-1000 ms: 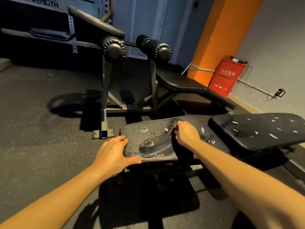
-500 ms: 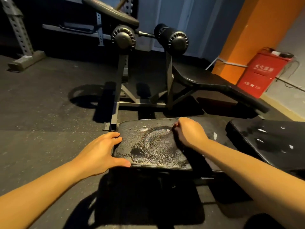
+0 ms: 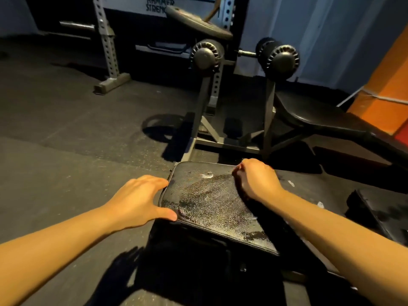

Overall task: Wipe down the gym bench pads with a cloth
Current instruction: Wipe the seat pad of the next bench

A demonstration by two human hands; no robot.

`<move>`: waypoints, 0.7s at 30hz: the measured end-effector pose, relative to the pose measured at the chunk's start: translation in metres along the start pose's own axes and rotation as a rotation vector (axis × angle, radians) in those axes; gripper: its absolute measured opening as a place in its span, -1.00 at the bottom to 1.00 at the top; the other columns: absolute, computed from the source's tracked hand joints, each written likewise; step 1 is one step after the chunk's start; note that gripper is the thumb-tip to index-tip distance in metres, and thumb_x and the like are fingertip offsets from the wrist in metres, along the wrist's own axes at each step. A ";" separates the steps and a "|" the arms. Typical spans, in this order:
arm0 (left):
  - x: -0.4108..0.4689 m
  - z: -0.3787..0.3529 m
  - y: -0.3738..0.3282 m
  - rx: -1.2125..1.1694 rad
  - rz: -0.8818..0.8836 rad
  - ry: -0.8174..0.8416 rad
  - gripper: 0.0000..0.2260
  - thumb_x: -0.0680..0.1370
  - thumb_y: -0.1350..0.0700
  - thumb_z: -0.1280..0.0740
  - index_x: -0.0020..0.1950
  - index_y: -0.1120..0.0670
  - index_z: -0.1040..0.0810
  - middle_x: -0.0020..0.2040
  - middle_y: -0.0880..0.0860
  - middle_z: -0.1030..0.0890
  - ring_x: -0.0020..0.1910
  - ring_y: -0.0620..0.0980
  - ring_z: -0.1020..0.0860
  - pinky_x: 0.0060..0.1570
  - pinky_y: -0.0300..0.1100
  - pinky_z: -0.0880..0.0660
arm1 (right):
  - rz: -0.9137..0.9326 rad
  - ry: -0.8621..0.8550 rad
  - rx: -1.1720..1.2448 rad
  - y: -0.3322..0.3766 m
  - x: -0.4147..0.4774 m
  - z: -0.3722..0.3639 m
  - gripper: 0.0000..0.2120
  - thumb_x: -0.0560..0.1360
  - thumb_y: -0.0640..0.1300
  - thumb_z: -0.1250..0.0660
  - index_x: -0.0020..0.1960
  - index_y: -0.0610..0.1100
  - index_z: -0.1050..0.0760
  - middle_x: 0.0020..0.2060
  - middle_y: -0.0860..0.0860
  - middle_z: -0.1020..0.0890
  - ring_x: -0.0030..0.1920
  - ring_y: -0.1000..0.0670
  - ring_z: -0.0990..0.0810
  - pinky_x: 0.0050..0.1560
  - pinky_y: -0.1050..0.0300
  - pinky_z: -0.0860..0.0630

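Observation:
A black seat pad (image 3: 205,202) of the gym bench lies low in front of me, its cracked surface shiny with wet streaks. My right hand (image 3: 256,180) is closed on a dark cloth (image 3: 251,205) and presses it on the pad near its far edge; most of the cloth is hidden under the hand. Flat against the pad's near left corner lies my left hand (image 3: 141,198), fingers spread, thumb on the front edge. The bench's back pad (image 3: 379,208), black with white specks, continues to the right.
Beyond the pad stands another bench (image 3: 326,120) on a grey frame with two black roller pads (image 3: 206,55) (image 3: 279,59). A rack upright (image 3: 108,47) and a weight plate (image 3: 196,24) are at the back. An orange pillar (image 3: 388,89) rises at right. Dark rubber floor lies left.
My right hand has swept the cloth from the pad's middle toward its far edge, leaving wider wet streaks. The left hand stays at the corner. My view has swung left.

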State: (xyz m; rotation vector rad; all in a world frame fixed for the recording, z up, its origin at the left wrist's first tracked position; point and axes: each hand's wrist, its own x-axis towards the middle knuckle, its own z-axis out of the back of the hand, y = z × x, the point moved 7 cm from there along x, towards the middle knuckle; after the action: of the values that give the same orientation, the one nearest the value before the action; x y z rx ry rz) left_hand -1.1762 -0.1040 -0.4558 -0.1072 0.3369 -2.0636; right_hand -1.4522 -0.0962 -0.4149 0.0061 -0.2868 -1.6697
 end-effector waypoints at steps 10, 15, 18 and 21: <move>-0.015 -0.011 0.007 -0.104 0.143 -0.017 0.18 0.13 -0.75 -0.08 0.61 -0.12 -0.29 0.52 -0.14 -0.42 0.51 -0.11 -0.33 0.51 -0.02 -0.31 | 0.530 0.144 0.191 0.089 -0.066 -0.025 -0.86 0.62 -0.06 -0.31 0.14 -0.07 -0.54 0.04 0.01 -0.61 0.03 -0.06 -0.59 0.07 -0.03 -0.58; -0.015 -0.009 0.000 -0.072 0.183 -0.002 0.15 0.15 -0.69 -0.15 0.62 -0.09 -0.29 0.53 -0.10 -0.44 0.52 -0.06 -0.35 0.47 0.01 -0.36 | 0.139 -0.002 0.069 -0.007 0.015 -0.007 -0.85 0.62 -0.06 -0.27 0.01 -0.11 -0.55 -0.03 -0.05 -0.60 0.02 -0.16 -0.61 -0.01 -0.02 -0.52; -0.016 -0.008 -0.004 -0.053 0.203 0.003 -0.04 0.33 -0.48 -0.37 0.63 -0.08 -0.26 0.54 -0.07 -0.41 0.54 -0.04 -0.32 0.48 -0.03 -0.33 | 0.135 -0.003 0.172 0.046 0.021 -0.016 -0.85 0.56 -0.14 -0.29 -0.02 -0.16 -0.62 -0.06 -0.09 -0.66 0.01 -0.18 -0.64 -0.02 -0.03 -0.56; -0.013 -0.011 0.002 -0.070 0.172 0.005 0.01 0.25 -0.60 -0.25 0.61 -0.13 -0.29 0.51 -0.11 -0.44 0.51 -0.09 -0.34 0.46 -0.05 -0.36 | 0.361 0.044 0.188 0.120 -0.025 -0.030 -0.67 0.62 0.10 -0.22 0.03 -0.09 -0.64 -0.03 -0.06 -0.62 0.01 -0.10 -0.57 -0.01 -0.06 -0.55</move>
State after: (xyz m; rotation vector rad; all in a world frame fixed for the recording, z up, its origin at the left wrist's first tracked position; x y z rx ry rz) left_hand -1.1704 -0.0918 -0.4658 -0.1118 0.4070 -1.8833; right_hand -1.3270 -0.0884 -0.4251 0.1251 -0.3869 -1.2792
